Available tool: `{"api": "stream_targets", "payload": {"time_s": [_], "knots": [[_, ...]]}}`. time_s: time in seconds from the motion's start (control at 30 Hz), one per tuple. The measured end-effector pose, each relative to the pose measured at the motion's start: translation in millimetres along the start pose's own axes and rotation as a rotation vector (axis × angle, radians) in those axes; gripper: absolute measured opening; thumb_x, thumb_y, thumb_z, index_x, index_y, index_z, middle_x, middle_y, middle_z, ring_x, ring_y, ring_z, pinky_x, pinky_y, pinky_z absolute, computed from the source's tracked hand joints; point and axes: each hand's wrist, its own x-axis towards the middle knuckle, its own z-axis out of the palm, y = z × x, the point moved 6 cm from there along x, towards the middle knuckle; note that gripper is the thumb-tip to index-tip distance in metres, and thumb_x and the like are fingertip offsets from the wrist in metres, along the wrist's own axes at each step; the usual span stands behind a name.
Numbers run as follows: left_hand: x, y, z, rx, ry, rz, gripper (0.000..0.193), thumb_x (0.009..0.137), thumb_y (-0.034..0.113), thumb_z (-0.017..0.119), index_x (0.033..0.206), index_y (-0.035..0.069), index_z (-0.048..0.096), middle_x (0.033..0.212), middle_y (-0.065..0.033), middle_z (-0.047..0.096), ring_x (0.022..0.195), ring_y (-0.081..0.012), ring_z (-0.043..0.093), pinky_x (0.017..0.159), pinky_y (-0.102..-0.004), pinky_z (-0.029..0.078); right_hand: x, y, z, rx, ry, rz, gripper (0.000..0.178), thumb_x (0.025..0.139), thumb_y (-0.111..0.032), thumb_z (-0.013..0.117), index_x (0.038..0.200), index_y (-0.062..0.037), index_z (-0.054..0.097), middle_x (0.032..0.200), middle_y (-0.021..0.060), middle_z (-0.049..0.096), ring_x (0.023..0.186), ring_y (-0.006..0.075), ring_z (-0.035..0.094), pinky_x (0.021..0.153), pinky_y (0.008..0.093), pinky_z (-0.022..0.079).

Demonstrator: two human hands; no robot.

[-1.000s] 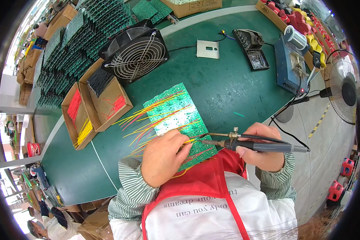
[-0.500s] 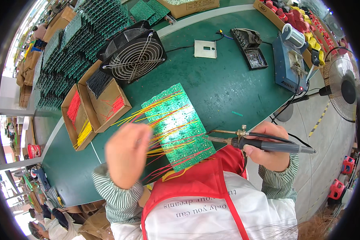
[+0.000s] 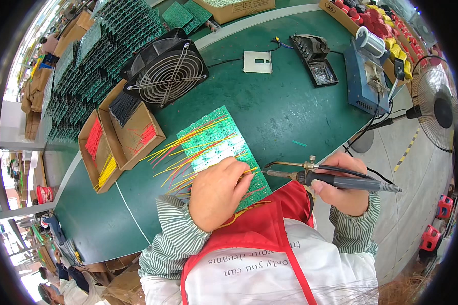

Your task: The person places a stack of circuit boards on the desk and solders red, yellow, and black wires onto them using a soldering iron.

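A green circuit board panel (image 3: 220, 150) lies tilted on the table in front of me, with several yellow and red wires (image 3: 180, 144) trailing off its left side. Over the lower part of the board, my left hand (image 3: 220, 190) pinches the end of a yellow wire (image 3: 250, 171) between thumb and fingers; its palm side is hidden. My right hand (image 3: 345, 184) grips a soldering iron (image 3: 348, 183) with a brass solder-feed tube (image 3: 290, 164) mounted above it. The iron's tip reaches the board's right edge, close to the left fingertips; whether it touches the wire I cannot tell.
Cardboard trays (image 3: 137, 158) of red, yellow and black wires sit left of the board. Behind them stand a black fan (image 3: 168, 71) and stacked circuit boards (image 3: 81, 81). A blue solder feeder (image 3: 361, 81) with a spool and a black tip-cleaning box (image 3: 321, 71) occupy the far right.
My left hand has moved right and down from beside the board onto it, and now pinches a yellow wire by the iron's tip. The right hand has hardly moved.
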Motion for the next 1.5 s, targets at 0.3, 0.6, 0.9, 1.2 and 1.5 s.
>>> {"api": "stream_targets", "payload": {"time_s": [0.3,0.6,0.9,1.2,1.5], "knots": [[1,-1,3,0.019,-0.012,-0.004,0.013,0.080,0.013,0.067,0.084,0.003,0.062,0.078,-0.0097,0.058,0.067,-0.0273,0.059,0.059,-0.0368,0.046,5,3,4,-0.013,-0.034,-0.019,0.020,0.072,-0.014,0.073,0.078,-0.0022,0.057,0.060,0.0019,0.060,0.048,0.0064,0.053,0.046,0.0201,0.041],[-2,-2,1,0.011,0.019,0.013,0.012,0.080,0.013,0.066,0.085,0.003,0.062,0.079,-0.0100,0.059,0.067,-0.0271,0.059,0.059,-0.0365,0.046,-1,-4,-4,-0.056,0.008,-0.035,0.021,0.069,-0.013,0.074,0.077,-0.0024,0.058,0.061,0.0025,0.061,0.048,0.0076,0.055,0.046,0.0202,0.042],[-43,-11,-79,0.176,0.169,-0.192,0.008,0.081,0.006,0.064,0.088,0.004,0.064,0.080,-0.0113,0.062,0.071,-0.0304,0.061,0.061,-0.0371,0.049,-10,-18,-3,-0.073,-0.029,-0.083,0.020,0.069,-0.013,0.074,0.079,-0.0032,0.060,0.064,0.0031,0.062,0.050,0.0096,0.057,0.047,0.0211,0.043],[-74,-12,-27,-0.043,0.031,-0.129,0.011,0.075,0.008,0.071,0.080,0.003,0.063,0.070,-0.0067,0.058,0.050,-0.0171,0.049,0.047,-0.0285,0.038,-13,-34,42,0.001,-0.201,-0.127,0.022,0.066,-0.016,0.076,0.077,-0.0047,0.061,0.063,0.0035,0.062,0.049,0.0138,0.057,0.047,0.0261,0.041],[-76,-21,-25,-0.094,-0.012,-0.145,0.009,0.076,0.008,0.070,0.078,0.003,0.062,0.070,-0.0057,0.056,0.046,-0.0155,0.044,0.045,-0.0296,0.035,-13,-29,56,0.022,-0.224,-0.026,0.019,0.067,-0.014,0.075,0.075,-0.0054,0.060,0.061,0.0046,0.061,0.050,0.0182,0.059,0.049,0.0281,0.046]]}}
